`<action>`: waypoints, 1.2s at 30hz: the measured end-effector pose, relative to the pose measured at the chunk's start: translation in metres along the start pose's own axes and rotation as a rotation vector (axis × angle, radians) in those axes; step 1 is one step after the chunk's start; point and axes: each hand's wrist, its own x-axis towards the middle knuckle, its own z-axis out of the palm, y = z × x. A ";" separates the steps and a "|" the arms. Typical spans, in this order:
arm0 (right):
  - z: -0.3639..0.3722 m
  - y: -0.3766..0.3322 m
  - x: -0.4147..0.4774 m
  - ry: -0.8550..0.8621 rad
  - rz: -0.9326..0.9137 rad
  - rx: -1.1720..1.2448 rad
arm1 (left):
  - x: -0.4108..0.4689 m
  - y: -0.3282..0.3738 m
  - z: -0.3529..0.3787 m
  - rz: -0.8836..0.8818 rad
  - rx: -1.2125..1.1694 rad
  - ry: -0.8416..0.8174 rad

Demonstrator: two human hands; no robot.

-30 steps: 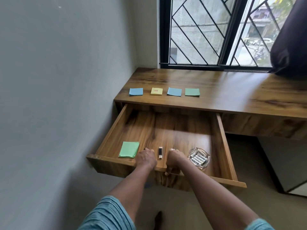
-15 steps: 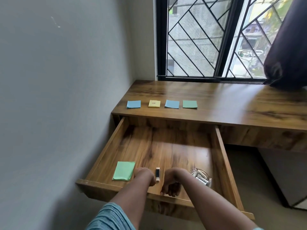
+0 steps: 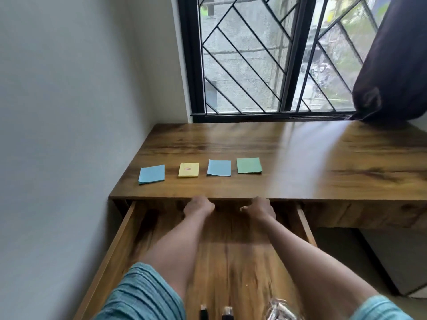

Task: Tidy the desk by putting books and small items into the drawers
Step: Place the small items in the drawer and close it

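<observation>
Both hands reach forward over the open drawer (image 3: 126, 229), up by the front edge of the tabletop (image 3: 300, 158). The left hand (image 3: 199, 207) shows only its back and knuckles. Its fingers curl away under that edge, so I cannot tell whether its grip is closed on anything. The right hand (image 3: 259, 208) is bent the same way, with one fingertip poking leftward, and its grip is hidden too. The two hands are apart and do not touch each other. On the tabletop just beyond them four note pads lie in a row: left blue pad (image 3: 151, 173), yellow pad (image 3: 188, 170), right blue pad (image 3: 219, 167), green pad (image 3: 249, 165). At the near end of the drawer, cut off by the frame and blurred, sit two small dark items (image 3: 203, 314) and a glass dish (image 3: 278, 309)
</observation>
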 end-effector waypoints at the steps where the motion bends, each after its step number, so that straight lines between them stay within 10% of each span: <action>1: -0.002 -0.005 0.022 0.044 0.011 0.016 | 0.020 0.011 -0.002 0.003 -0.025 -0.005; 9: -0.004 -0.033 0.148 0.333 0.141 0.133 | 0.146 0.070 -0.010 -0.009 -0.174 0.085; 18: 0.001 -0.044 0.201 0.291 0.319 0.086 | 0.201 0.090 -0.004 -0.091 -0.141 0.048; 36: -0.022 0.032 0.064 0.290 0.225 0.450 | 0.074 0.044 0.010 -0.114 -0.656 0.118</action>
